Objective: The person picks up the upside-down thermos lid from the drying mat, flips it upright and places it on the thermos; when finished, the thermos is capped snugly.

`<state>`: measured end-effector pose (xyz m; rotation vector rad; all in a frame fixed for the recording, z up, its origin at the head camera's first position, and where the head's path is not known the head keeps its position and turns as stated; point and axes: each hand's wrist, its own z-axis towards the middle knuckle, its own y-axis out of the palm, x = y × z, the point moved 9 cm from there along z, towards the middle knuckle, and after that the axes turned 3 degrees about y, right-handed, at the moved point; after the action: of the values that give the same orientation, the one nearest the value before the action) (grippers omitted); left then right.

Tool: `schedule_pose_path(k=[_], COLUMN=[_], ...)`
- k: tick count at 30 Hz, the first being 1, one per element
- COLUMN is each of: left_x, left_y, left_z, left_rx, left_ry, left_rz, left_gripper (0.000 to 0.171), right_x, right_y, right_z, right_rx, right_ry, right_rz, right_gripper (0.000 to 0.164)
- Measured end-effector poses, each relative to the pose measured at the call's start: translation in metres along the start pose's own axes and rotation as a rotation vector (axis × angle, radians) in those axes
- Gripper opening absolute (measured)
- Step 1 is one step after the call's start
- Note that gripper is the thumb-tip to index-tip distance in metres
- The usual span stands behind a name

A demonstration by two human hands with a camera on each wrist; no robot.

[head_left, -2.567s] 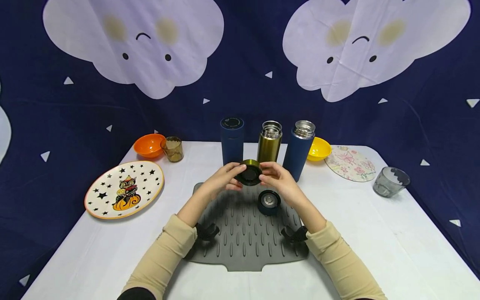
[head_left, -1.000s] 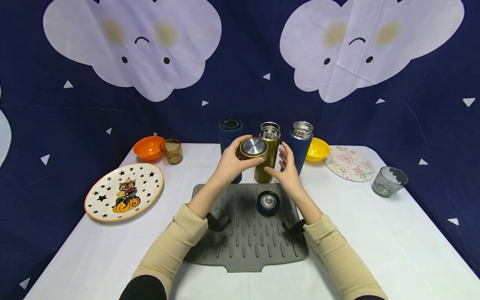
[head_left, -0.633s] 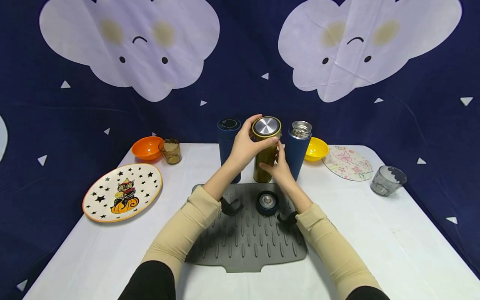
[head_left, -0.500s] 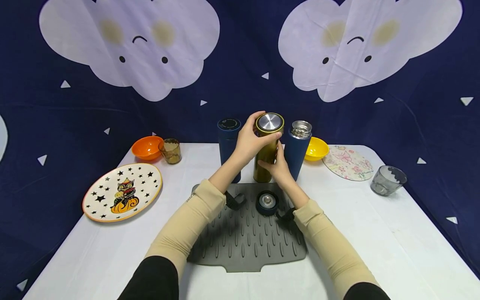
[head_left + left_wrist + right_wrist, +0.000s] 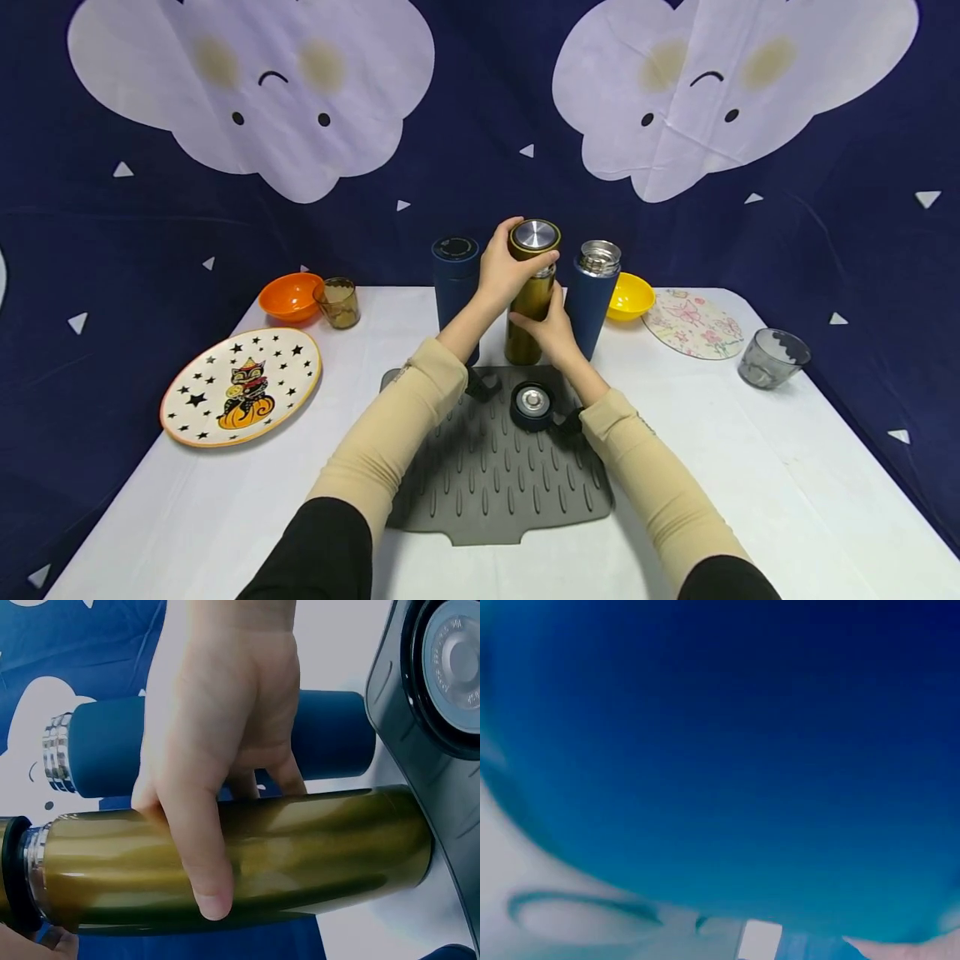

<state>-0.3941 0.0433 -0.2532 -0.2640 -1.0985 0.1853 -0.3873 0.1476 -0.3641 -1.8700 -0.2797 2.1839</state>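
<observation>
My left hand (image 5: pixel 501 271) grips a gold screw lid (image 5: pixel 536 235), silver top upward, at the mouth of a gold vacuum flask (image 5: pixel 532 300). Some silver neck thread still shows below the lid's black rim (image 5: pixel 18 874) in the left wrist view. Around the flask's body curls my right hand (image 5: pixel 555 332), thumb across the near side. The flask stands upright just behind the grey mat (image 5: pixel 487 492). To its right is an uncapped blue flask (image 5: pixel 592 308); to its left, a capped blue flask (image 5: pixel 456 287). A blurred blue surface (image 5: pixel 727 750) fills most of the right wrist view.
A dark blue lid (image 5: pixel 532 406) lies underside up on the mat. Left are a cat-patterned plate (image 5: pixel 300 396), an orange bowl (image 5: pixel 291 298) and an amber glass (image 5: pixel 338 304). Right are a yellow bowl (image 5: pixel 632 298), a floral round board (image 5: pixel 693 323) and a grey glass (image 5: pixel 772 358).
The gold lid, first held in both hands above the mat, has been turned over and raised to the gold flask's mouth. My right hand has left the lid and taken the flask's body.
</observation>
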Motion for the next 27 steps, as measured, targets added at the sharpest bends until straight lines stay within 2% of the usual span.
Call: schedule_pose_path(k=[12, 17, 23, 27], left_x=[-0.016, -0.023, -0.029, -0.03], left_y=[0.008, 0.009, 0.01, 0.011], left_z=[0.001, -0.002, -0.005, -0.005], left_rx=[-0.037, -0.022, 0.004, 0.002], left_ry=[-0.068, -0.078, -0.075, -0.045], left_rz=[0.037, 0.055, -0.019, -0.062], left_gripper=[0.076, 0.076, 0.075, 0.069], right_x=[-0.001, -0.001, -0.001, -0.001], right_y=[0.0, -0.001, -0.001, -0.001], right_z=[0.0, -0.001, -0.001, 0.0], right_rx=[-0.028, -0.028, -0.032, -0.043], right_ry=[-0.025, -0.032, -0.034, -0.045], right_rz=[-0.021, -0.035, -0.028, -0.024], right_gripper=[0.091, 0.091, 0.092, 0.092])
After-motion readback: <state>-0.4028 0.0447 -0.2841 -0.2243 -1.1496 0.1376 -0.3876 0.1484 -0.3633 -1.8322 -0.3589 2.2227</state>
